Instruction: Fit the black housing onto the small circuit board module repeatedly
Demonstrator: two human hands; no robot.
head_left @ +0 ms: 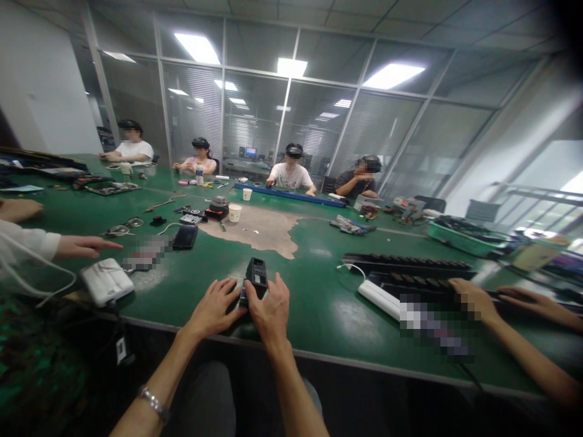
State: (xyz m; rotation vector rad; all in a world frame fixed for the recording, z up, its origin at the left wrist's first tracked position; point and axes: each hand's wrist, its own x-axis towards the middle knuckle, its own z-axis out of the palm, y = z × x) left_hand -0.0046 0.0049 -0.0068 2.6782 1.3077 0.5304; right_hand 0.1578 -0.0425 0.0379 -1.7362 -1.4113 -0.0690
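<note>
Near the table's front edge a black boxy device [258, 271] stands between my hands, with sockets or slots on its upper end; I cannot make out its exact kind. My right hand [269, 306] grips it, thumb along the near left side and fingers round the right side. My left hand [217, 308] lies low on the left with fingers apart, its fingertips close to or touching the device's lower left side. The underside of the device is hidden.
Left of me a co-worker's hand [88, 246] points over the table, near a white adapter box [107, 281] and a black phone [184, 237]. On the right, another person's hands [476, 298] rest by long black strips [410, 262] and a white power strip [380, 297]. Paper cups [234, 212] stand farther back.
</note>
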